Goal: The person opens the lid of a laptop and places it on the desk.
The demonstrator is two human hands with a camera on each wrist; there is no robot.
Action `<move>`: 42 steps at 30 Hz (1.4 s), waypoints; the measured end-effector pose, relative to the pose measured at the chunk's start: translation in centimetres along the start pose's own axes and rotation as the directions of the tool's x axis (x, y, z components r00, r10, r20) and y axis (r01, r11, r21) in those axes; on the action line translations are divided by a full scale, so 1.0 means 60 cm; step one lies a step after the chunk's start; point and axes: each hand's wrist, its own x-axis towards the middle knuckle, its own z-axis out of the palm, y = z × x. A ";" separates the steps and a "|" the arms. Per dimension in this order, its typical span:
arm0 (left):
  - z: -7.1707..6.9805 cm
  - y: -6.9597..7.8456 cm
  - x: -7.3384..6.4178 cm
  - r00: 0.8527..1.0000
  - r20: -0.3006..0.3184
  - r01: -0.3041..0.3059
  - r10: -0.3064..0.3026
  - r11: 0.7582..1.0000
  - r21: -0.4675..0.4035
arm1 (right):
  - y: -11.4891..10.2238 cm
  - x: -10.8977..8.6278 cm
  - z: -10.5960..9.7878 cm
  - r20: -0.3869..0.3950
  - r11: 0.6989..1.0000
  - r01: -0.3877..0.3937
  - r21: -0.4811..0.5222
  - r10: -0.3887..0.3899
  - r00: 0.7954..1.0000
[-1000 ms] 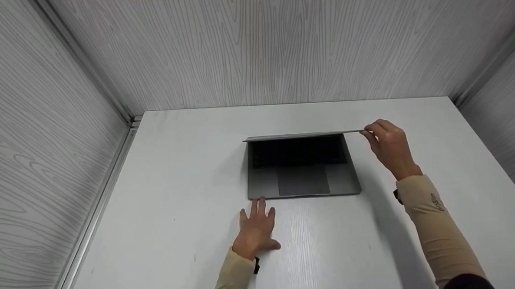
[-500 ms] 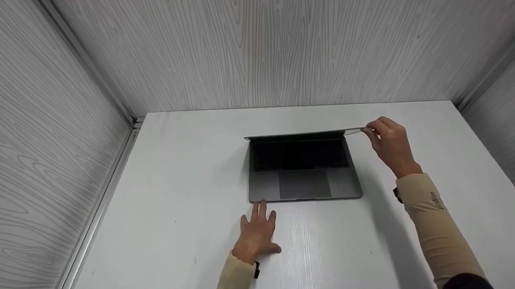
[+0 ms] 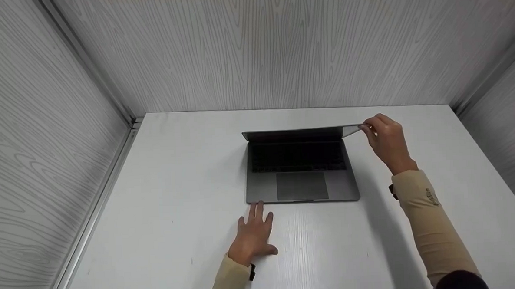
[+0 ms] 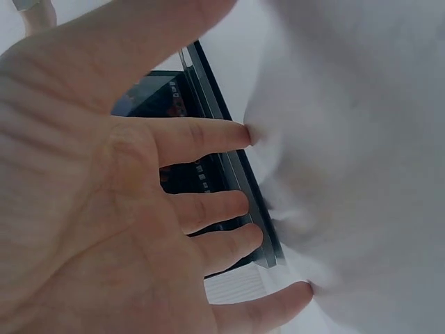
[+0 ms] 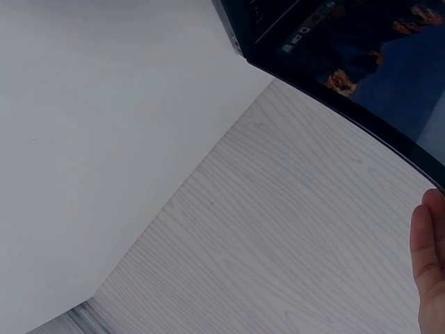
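A grey laptop (image 3: 259,185) lies on the white table with its lid raised to a steep angle over the black keyboard. My right hand (image 3: 386,143) pinches the lid's upper right corner between thumb and fingers. In the right wrist view, the lit screen (image 5: 396,76) shows a blue picture, with the fingertips of the right hand (image 5: 430,254) at its edge. My left hand (image 3: 253,236) rests on the table with fingers spread, its fingertips right at the laptop's front edge. The left wrist view shows the left palm (image 4: 104,188) and straight fingers overlapping the laptop.
The white table (image 3: 176,178) extends around the laptop on all sides. Behind it rises a wood-grain panel (image 3: 279,48), and another panel (image 3: 44,149) with a metal rail stands at the left.
The lid has tilted further back, so more of the keyboard and the screen's inner side shows. My right hand has moved slightly up with the corner; the left hand has stayed at the front edge.
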 end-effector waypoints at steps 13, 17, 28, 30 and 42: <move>0.002 0.007 -0.001 1.000 0.007 0.019 -0.019 0.999 0.034 | -0.002 0.031 -0.006 0.062 0.996 0.029 -0.085 -0.024 0.998; 0.003 0.009 -0.003 1.000 0.001 0.014 -0.014 0.999 0.030 | 0.001 0.034 -0.003 0.058 0.996 0.003 -0.087 0.002 0.998; 0.008 0.010 -0.009 1.000 -0.005 0.026 -0.026 0.999 0.021 | 0.006 0.059 0.010 0.085 0.996 -0.008 -0.093 0.016 0.996; 0.007 0.008 -0.007 1.000 -0.005 0.029 -0.029 0.999 0.016 | 0.008 0.064 0.013 0.084 0.996 -0.014 -0.090 0.021 0.996; 0.006 0.013 -0.002 1.000 0.001 0.000 -0.001 0.998 0.061 | 0.019 0.071 0.012 0.038 0.991 -0.046 -0.127 0.051 0.998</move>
